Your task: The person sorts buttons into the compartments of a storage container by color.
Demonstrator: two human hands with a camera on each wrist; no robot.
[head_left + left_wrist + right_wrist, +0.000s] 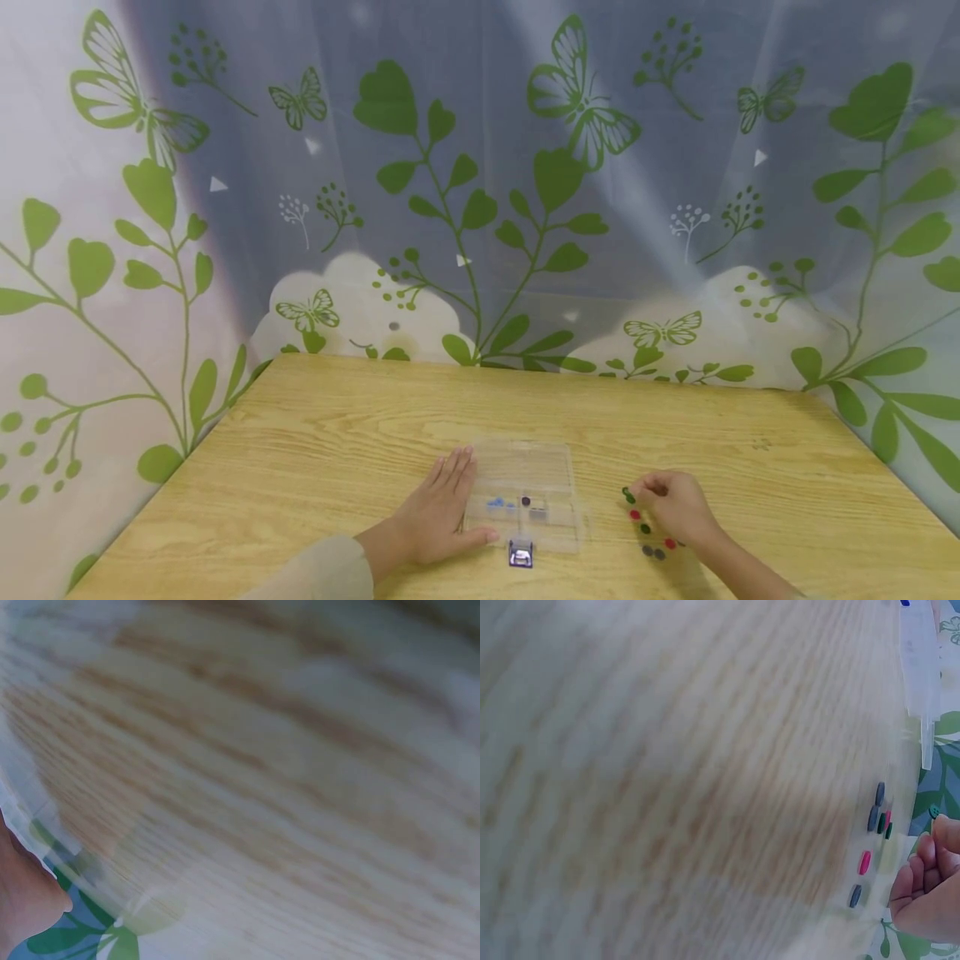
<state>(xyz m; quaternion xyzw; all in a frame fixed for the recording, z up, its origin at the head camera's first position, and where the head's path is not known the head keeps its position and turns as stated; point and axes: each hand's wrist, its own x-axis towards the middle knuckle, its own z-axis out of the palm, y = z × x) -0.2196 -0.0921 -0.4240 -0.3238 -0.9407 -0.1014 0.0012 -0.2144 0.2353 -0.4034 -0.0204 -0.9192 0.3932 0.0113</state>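
My right hand [678, 507] pinches a small green button [934, 811] between thumb and fingertip, above the table to the right of the box. Below and beside it lie several loose buttons: a red button [635, 515], a dark green button [646, 528], another red one and grey buttons [854, 896]. A clear plastic compartment box [576, 533] stands in front of me with its lid raised at the back. Inside are small blue pieces [497, 504] and a dark round button [526, 501]. My left hand [442, 517] rests along the box's left side, fingers straight and thumb at the front edge.
A purple-framed square piece [521, 553] sits at the front edge of the box. The wooden table [337, 433] runs back to a leaf-and-butterfly patterned curtain [480, 208], which also hangs at both sides.
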